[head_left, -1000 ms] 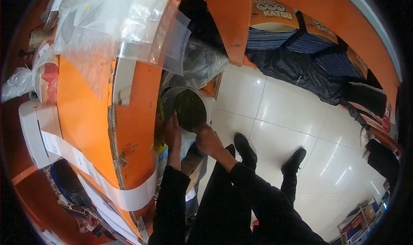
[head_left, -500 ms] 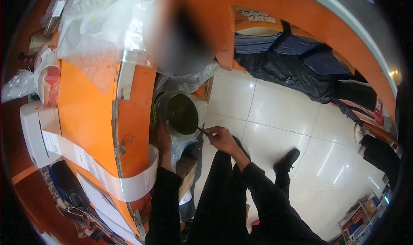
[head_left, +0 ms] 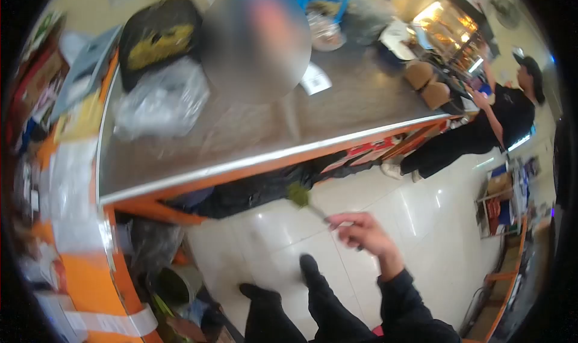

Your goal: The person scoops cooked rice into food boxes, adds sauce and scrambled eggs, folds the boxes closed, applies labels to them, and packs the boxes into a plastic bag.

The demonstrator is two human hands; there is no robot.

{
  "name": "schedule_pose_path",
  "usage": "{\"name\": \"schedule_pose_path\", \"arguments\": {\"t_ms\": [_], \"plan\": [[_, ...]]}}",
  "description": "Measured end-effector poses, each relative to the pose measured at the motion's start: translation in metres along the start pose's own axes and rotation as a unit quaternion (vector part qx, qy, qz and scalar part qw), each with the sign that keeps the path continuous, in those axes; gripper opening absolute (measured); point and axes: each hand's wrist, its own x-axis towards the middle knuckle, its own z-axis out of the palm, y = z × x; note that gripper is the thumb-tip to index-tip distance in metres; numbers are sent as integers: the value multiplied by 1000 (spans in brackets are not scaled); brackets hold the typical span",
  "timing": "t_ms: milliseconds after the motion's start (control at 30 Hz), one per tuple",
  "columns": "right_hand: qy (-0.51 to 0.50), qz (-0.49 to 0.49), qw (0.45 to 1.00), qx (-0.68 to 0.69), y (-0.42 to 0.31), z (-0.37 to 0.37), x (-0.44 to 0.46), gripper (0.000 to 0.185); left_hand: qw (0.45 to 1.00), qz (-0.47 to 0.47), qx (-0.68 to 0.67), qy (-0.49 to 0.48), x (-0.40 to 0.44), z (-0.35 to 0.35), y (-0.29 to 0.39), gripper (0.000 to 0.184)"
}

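Note:
My right hand [head_left: 364,237] is closed round the handle of a spoon [head_left: 317,212]. A clump of green, chopped-looking food [head_left: 298,195] sits on the spoon's far end, above the floor in front of the counter. At the lower left stands a pale bucket [head_left: 192,278] with dark green contents. Just below the bucket is my left hand [head_left: 186,329], small and blurred at the picture's lower edge. Its fingers do not show clearly.
A long dark-topped counter [head_left: 241,153] with a metal edge crosses ahead. On it are a clear plastic bag [head_left: 165,102] and a black tray [head_left: 159,45] of yellowish food. A person in black [head_left: 512,111] stands by a lit display case [head_left: 448,27]. An orange cabinet [head_left: 90,283] stands left.
The view has swung up and left to right, bringing the counter in. My right hand has lifted the spoon out of the bucket with green food on it. My left hand stays near the bucket.

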Motion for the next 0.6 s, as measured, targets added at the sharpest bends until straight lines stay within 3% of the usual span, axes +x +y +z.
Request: {"name": "schedule_pose_path", "arguments": {"t_ms": [100,300,433,600], "plan": [[132,-118,981,75,-50,-106,-32,31,998,7,-45,48,-45,-54,23,85],[280,-220,930,93,-129,-319,-37,24,928,21,-360,95,-20,-235,110,81],[319,-268,899,135,-173,-434,0,16,903,41,-415,107,-3,-340,148,78],[347,-254,895,120,-198,-535,74,12,899,52,-423,98,9,-405,174,76]]}}
